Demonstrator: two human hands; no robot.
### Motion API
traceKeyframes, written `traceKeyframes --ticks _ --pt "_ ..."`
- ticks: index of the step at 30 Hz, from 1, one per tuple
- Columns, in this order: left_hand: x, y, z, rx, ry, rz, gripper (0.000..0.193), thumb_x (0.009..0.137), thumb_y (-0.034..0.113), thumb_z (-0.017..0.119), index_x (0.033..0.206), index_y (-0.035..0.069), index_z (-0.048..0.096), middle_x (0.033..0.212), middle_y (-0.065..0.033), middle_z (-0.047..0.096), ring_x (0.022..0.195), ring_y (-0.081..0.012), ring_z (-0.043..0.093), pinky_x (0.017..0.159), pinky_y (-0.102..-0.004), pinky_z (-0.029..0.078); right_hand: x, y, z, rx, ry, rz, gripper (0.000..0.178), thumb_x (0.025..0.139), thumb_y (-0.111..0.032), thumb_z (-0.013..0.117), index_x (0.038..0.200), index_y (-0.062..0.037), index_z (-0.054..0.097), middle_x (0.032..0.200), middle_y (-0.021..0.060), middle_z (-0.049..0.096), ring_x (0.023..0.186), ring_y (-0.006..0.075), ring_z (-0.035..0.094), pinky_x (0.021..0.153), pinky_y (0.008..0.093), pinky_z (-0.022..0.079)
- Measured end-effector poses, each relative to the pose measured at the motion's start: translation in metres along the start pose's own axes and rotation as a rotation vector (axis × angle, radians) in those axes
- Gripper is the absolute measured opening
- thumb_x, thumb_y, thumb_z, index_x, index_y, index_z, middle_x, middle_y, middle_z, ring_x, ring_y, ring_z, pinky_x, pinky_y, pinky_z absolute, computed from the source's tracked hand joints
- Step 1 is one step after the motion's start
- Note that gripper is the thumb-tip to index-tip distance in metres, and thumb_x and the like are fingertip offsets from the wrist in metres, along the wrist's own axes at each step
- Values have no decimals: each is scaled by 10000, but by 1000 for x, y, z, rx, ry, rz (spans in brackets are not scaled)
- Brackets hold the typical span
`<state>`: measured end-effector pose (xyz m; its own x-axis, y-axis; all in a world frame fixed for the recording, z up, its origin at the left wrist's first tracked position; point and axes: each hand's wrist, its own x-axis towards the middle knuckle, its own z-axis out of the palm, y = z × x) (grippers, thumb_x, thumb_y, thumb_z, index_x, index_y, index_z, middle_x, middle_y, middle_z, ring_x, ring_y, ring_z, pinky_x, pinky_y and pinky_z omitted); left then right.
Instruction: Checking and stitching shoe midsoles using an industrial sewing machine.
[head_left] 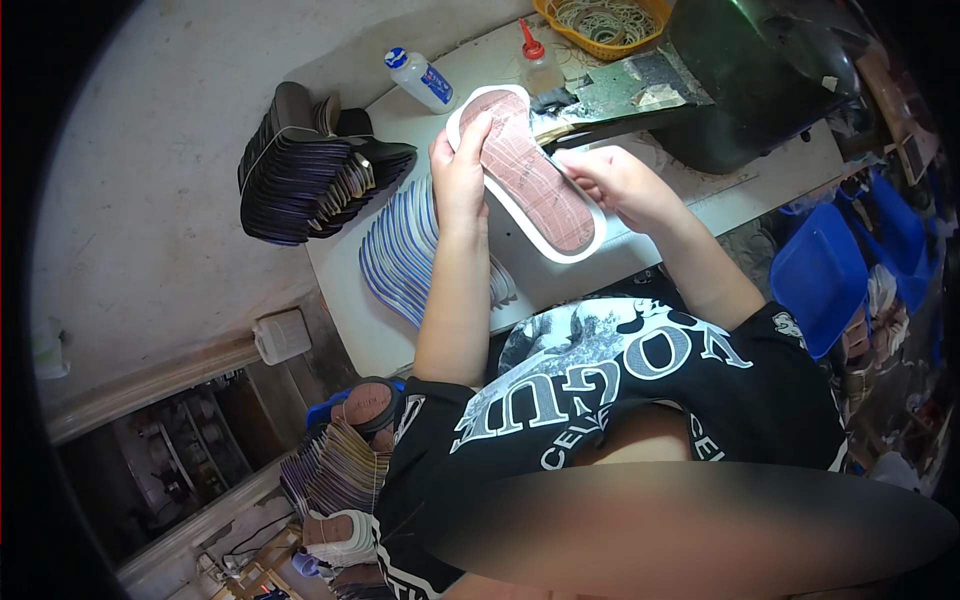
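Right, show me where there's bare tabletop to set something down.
Bare tabletop shows left of the blue-edged stack, up to the table's edge; between the white bottle and the red-tipped bottle; and between the right forearm and dark green machine. It's crowded at the dark insole stack, near the wall, and around the left hand and pink insole.

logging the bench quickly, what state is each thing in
Brown insole: held, brown face toward the camera
Left hand: closed on the insole
Right hand: fingers curled at insole's edge
White bottle: capped
Red-topped bottle: standing, top on
Yellow basket: open, holding pale bands
Dark insoles: stacked
Blue-edged insoles: stacked
Dark green machine: running unclear
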<state>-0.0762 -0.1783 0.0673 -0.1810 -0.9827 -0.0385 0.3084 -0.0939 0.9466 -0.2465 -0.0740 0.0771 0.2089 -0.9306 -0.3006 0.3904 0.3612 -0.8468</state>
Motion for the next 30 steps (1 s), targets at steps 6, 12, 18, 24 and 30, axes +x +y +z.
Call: traceKeyframes --ticks 6,12,18,24,30 --pt "8 3 22 -61 -30 -67 240 852 108 584 1012 -60 646 934 -111 681 824 -166 653 753 -273 514 -33 -5 -1 -22 -141 154 274 879 -232 609 900 40 633 751 129 675 627 168 675 475 217 506" --pt "22 -1 23 -87 -49 -169 300 832 161 664 1025 -63 605 938 -137 663 820 -191 655 731 -301 542 -37 14 17 177 -95 92 326 889 -268 599 952 52 615 770 144 675 636 175 677 524 244 536" --pt "42 4 19 -18 -2 -310 322 825 217 689 1006 -42 624 923 -118 665 807 -186 646 733 -304 519 -20 12 39 283 29 -72 329 927 -263 531 988 52 605 817 164 672 683 204 684 572 266 549" --pt "70 13 2 543 -58 -369 572 764 530 654 917 -21 671 872 -95 660 733 -177 594 676 -265 440 -1 11 52 325 138 -158 382 949 -262 458 1017 87 599 856 173 678 745 209 682 659 294 545" --pt "105 18 -18 895 -256 198 648 693 582 689 1034 31 670 1107 -135 629 1190 -280 470 1016 -382 316 6 6 63 341 199 -162 405 951 -283 450 1018 87 599 864 178 679 757 218 686 677 288 542"
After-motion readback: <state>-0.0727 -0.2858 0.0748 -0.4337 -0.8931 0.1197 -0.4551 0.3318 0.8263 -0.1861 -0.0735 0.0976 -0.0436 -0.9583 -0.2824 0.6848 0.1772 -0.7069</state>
